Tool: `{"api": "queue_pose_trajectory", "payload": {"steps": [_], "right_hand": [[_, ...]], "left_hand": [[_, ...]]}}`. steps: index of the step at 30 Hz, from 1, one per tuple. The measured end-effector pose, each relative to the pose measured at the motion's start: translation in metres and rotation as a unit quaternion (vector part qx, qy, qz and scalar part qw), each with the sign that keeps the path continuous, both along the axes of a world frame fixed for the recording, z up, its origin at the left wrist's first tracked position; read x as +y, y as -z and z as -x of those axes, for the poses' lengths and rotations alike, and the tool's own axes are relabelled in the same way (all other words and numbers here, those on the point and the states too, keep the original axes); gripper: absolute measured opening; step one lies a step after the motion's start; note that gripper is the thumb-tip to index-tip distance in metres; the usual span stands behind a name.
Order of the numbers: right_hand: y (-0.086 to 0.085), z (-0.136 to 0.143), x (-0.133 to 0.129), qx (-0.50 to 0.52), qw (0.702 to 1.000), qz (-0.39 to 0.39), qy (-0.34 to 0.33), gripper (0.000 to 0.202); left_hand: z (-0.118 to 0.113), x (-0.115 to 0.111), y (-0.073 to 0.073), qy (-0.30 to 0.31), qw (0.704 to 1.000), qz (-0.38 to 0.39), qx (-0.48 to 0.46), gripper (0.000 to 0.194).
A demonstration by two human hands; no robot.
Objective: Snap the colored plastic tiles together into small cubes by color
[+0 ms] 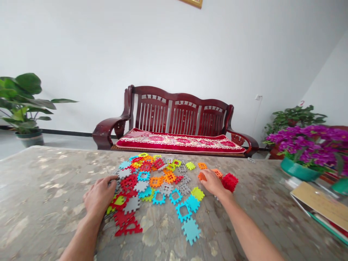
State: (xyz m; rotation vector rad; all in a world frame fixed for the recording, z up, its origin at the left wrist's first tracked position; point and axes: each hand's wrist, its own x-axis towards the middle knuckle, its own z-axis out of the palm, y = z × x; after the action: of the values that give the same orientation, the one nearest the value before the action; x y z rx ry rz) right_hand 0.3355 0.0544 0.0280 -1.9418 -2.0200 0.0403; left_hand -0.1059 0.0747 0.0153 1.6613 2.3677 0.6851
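Note:
Many notched plastic interlocking tiles in red, orange, blue, grey and lime lie in a loose pile across the table (54,203). My left hand (100,194) rests palm down at the pile's left edge, fingers outstretched beside grey and red tiles (129,184), holding nothing visible. On the right, my right hand (213,183) has its fingers closed on an orange tile (201,176). Just right of that wrist sits a red cube (230,182) built from such tiles. More orange tiles (217,173) lie behind the right hand. A light blue tile (191,231) lies nearest me.
A wooden bench (176,108) with a red patterned cushion (179,143) stands beyond the table. At right are purple flowers in a green pot (301,168) and a brown folder (322,203). A potted plant (28,137) stands on the floor at left.

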Motion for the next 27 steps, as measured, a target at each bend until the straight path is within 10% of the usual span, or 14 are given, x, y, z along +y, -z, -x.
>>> {"api": "queue_pose_trajectory", "payload": {"steps": [13, 27], "right_hand": [[0.015, 0.087, -0.098, 0.124, 0.973, -0.136, -0.137, 0.043], [0.034, 0.086, -0.097, 0.104, 0.971, -0.179, -0.121, 0.035]], "left_hand": [[0.0, 0.001, 0.002, 0.001, 1.0, 0.0, 0.003, 0.047], [-0.001, -0.004, 0.003, -0.016, 0.998, -0.034, -0.047, 0.047]]}}
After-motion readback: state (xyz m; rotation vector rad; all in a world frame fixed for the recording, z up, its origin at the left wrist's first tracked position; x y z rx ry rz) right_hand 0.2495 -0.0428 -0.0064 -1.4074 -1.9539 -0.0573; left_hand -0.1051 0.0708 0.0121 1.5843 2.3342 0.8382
